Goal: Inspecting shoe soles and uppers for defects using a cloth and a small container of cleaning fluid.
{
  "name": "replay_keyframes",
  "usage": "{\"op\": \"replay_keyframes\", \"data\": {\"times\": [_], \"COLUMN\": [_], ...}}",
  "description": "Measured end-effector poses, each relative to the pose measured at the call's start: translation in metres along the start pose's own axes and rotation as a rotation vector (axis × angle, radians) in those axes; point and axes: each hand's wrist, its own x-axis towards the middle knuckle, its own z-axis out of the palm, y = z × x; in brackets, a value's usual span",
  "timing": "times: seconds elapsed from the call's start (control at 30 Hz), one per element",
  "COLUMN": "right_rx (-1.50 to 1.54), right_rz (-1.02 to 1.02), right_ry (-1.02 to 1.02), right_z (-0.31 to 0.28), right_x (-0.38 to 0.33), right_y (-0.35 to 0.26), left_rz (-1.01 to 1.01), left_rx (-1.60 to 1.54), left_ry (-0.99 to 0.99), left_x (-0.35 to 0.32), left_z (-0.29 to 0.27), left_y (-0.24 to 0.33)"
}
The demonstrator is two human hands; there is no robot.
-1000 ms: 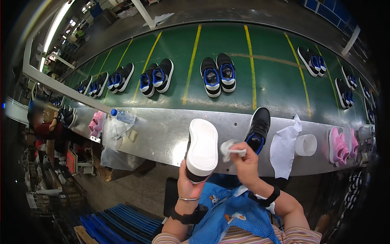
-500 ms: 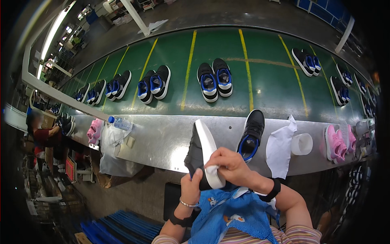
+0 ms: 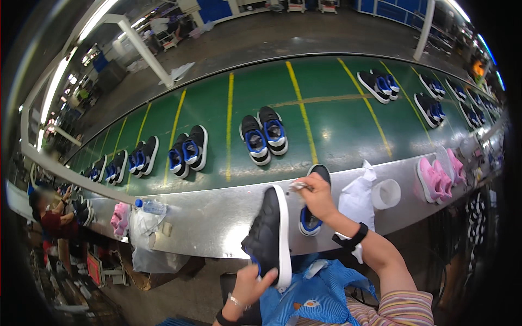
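My left hand (image 3: 253,283) grips a black sneaker (image 3: 265,231) with a white sole and blue lining by its heel end. The shoe stands toe up over the metal ledge's front edge, its sole turned to the right. My right hand (image 3: 317,195) is closed on a small whitish cloth (image 3: 298,186), apart from the held shoe, to the right of its toe. Behind that hand a second black sneaker (image 3: 310,221) rests on the ledge, its middle hidden by my fingers and wrist.
Past the metal ledge (image 3: 212,206) runs a green conveyor (image 3: 206,146) with yellow lines, carrying several pairs of sneakers (image 3: 263,136). A white cloth (image 3: 356,198), a white tub (image 3: 386,194) and pink shoes (image 3: 433,176) lie rightward. Leftward are a bottle (image 3: 150,206), a plastic bag (image 3: 147,231) and a person (image 3: 54,217).
My right hand has left the sole and moved up and right with the cloth. My left hand has moved lower, toward the shoe's heel. The view has shifted, and the conveyor pairs appear farther left.
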Motion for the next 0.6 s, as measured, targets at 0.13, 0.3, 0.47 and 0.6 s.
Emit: {"op": "replay_keyframes", "data": {"times": [0.13,0.3,0.47,0.6], "right_rx": [-0.162,-0.183,0.574,1.033], "right_rz": [0.146,0.288,0.613,0.588], "right_ry": [0.12,0.166,0.382,0.466], "right_z": [-0.081,-0.136,-0.168,-0.184], "right_x": [-0.049,-0.125,-0.178,-0.182], "right_y": [-0.013,-0.003,-0.001,-0.011], "left_rz": [0.286,0.089,0.309,0.533], "left_rx": [0.448,0.509,0.743,0.802], "left_ry": [0.097,-0.323,-0.397,-0.446], "left_x": [0.087,0.122,0.106,0.15], "left_z": [0.046,0.084,0.103,0.105], "left_y": [-0.017,-0.044,-0.008,0.01]}}
